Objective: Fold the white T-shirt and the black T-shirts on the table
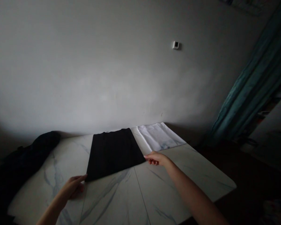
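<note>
A black folded cloth (114, 153), perhaps a garment, lies flat as a neat rectangle on the marble-patterned table (112, 200). My left hand (74, 186) pinches its near left corner between thumb and fingers. At the near right corner, my right hand (156, 158) grips the same cloth with curled fingers. Just beyond my right hand rests a white folded cloth (161, 137), also flat, with a bluish mark near its front edge. Neither hand touches the white one.
A dark heap of fabric (37, 153) covers the table's left end. Behind the table stands a pale wall (107, 68) with a small white device (175, 45). A teal curtain (245, 84) hangs at the right, past the table's rounded corner. Seams cross the tabletop.
</note>
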{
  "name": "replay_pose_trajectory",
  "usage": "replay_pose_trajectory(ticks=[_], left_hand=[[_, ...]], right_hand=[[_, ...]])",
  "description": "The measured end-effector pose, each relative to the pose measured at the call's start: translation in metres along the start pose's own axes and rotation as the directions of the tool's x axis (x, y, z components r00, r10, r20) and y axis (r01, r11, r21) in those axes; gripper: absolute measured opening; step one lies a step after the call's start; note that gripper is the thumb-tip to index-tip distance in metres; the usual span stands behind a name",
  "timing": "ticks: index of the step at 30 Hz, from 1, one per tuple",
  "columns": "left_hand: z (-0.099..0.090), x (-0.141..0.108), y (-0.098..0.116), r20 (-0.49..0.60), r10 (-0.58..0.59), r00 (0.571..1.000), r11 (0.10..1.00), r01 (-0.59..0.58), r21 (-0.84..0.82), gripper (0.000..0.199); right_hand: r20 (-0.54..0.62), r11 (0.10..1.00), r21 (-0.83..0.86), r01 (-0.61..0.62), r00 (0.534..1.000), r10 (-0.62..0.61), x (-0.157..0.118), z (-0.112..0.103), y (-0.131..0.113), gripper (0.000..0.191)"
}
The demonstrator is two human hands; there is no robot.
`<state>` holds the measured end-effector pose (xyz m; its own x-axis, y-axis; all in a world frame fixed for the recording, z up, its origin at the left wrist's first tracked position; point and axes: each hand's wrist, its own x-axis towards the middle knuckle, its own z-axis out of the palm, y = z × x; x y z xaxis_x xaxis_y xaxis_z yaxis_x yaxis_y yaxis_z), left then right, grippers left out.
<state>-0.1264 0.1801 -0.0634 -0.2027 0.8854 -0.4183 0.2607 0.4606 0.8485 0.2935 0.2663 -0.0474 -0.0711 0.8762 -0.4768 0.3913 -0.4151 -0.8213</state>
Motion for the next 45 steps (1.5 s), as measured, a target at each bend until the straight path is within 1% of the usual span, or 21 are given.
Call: replay_pose_trajectory(ticks=[4, 7, 9, 12, 14, 15, 16, 17, 18, 20, 22, 23, 24, 25, 26, 28, 30, 32, 36, 41, 45], left_hand=[[0.000, 0.006, -0.002, 0.013, 0.010, 1.000, 0.992, -0.012, 0.128, 0.074], [0.002, 0.011, -0.002, -0.040, 0.070, 0.997, 0.951, -0.054, 0.306, 0.065], [0.002, 0.012, 0.000, -0.077, 0.122, 0.990, 0.881, -0.073, 0.467, 0.056], [0.001, 0.009, 0.004, -0.065, 0.166, 0.984, 0.733, -0.079, 0.675, 0.043], [0.001, 0.003, 0.006, -0.083, 0.214, 0.973, 0.631, -0.073, 0.772, 0.041], [0.002, 0.000, 0.006, -0.098, 0.275, 0.956, 0.572, -0.080, 0.817, 0.040], [0.004, -0.003, 0.006, -0.109, 0.363, 0.925, 0.503, -0.097, 0.859, 0.038], [0.006, -0.005, 0.004, -0.099, 0.473, 0.876, 0.422, -0.126, 0.898, 0.037], [0.010, -0.005, 0.002, -0.058, 0.591, 0.805, 0.323, -0.170, 0.931, 0.040], [0.018, -0.003, -0.003, 0.114, 0.782, 0.613, 0.079, -0.279, 0.957, 0.062], [0.026, 0.004, -0.010, 0.312, 0.853, 0.419, -0.160, -0.358, 0.920, 0.084], [0.029, 0.009, -0.013, 0.392, 0.854, 0.342, -0.254, -0.383, 0.888, 0.089], [0.032, 0.015, -0.017, 0.450, 0.847, 0.284, -0.325, -0.394, 0.860, 0.091], [0.034, 0.020, -0.021, 0.491, 0.836, 0.245, -0.375, -0.400, 0.837, 0.090], [0.035, 0.026, -0.024, 0.523, 0.825, 0.215, -0.412, -0.404, 0.817, 0.089], [0.035, 0.036, -0.031, 0.567, 0.806, 0.172, -0.466, -0.407, 0.786, 0.087], [0.031, 0.042, -0.037, 0.588, 0.794, 0.154, -0.492, -0.405, 0.771, 0.086], [0.024, 0.045, -0.042, 0.593, 0.788, 0.164, -0.490, -0.415, 0.766, 0.086], [0.000, 0.038, -0.046, 0.623, 0.749, 0.227, -0.467, -0.486, 0.738, 0.084], [-0.030, 0.013, -0.043, 0.636, 0.699, 0.327, -0.435, -0.511, 0.741, 0.089], [-0.045, 0.002, -0.046, 0.654, 0.664, 0.362, -0.406, -0.560, 0.722, 0.087]], right_hand=[[-0.013, 0.990, -0.137, 0.015, 1.000, -0.017, 0.004, 0.005, 0.001, 0.031], [-0.038, 0.968, -0.249, 0.029, 0.999, -0.040, 0.008, 0.011, 0.000, 0.033], [-0.058, 0.942, -0.334, 0.038, 0.996, -0.061, 0.010, 0.013, -0.001, 0.034], [-0.100, 0.879, -0.474, 0.051, 0.989, -0.112, 0.011, 0.013, -0.002, 0.033], [-0.145, 0.821, -0.568, 0.059, 0.975, -0.171, 0.006, 0.014, -0.003, 0.023], [-0.171, 0.789, -0.611, 0.064, 0.962, -0.211, 0.002, 0.016, -0.004, 0.015], [-0.193, 0.756, -0.650, 0.074, 0.947, -0.258, -0.002, 0.019, -0.005, 0.013], [-0.206, 0.723, -0.685, 0.088, 0.928, -0.309, -0.007, 0.024, -0.006, 0.023], [-0.209, 0.695, -0.710, 0.110, 0.910, -0.357, -0.013, 0.031, -0.006, 0.035], [-0.138, 0.589, -0.781, 0.208, 0.862, -0.488, -0.021, 0.048, -0.004, 0.055], [0.050, 0.380, -0.857, 0.348, 0.791, -0.610, -0.024, 0.066, 0.002, 0.068], [0.168, 0.260, -0.873, 0.413, 0.755, -0.634, -0.024, 0.074, 0.007, 0.072], [0.273, 0.157, -0.872, 0.463, 0.727, -0.630, -0.023, 0.081, 0.011, 0.074], [0.345, 0.093, -0.863, 0.497, 0.713, -0.611, -0.022, 0.086, 0.016, 0.075], [0.377, 0.074, -0.855, 0.513, 0.714, -0.590, -0.020, 0.088, 0.020, 0.075], [0.389, 0.083, -0.847, 0.525, 0.719, -0.576, -0.019, 0.088, 0.025, 0.074], [0.382, 0.097, -0.841, 0.532, 0.713, -0.588, -0.020, 0.083, 0.027, 0.074], [0.391, 0.100, -0.837, 0.538, 0.715, -0.579, -0.022, 0.075, 0.028, 0.073], [0.380, 0.112, -0.850, 0.515, 0.746, -0.547, -0.024, 0.057, 0.035, 0.069], [0.337, 0.157, -0.851, 0.502, 0.750, -0.570, -0.023, 0.040, 0.049, 0.071], [0.324, 0.197, -0.855, 0.480, 0.790, -0.521, -0.025, 0.026, 0.054, 0.077]])
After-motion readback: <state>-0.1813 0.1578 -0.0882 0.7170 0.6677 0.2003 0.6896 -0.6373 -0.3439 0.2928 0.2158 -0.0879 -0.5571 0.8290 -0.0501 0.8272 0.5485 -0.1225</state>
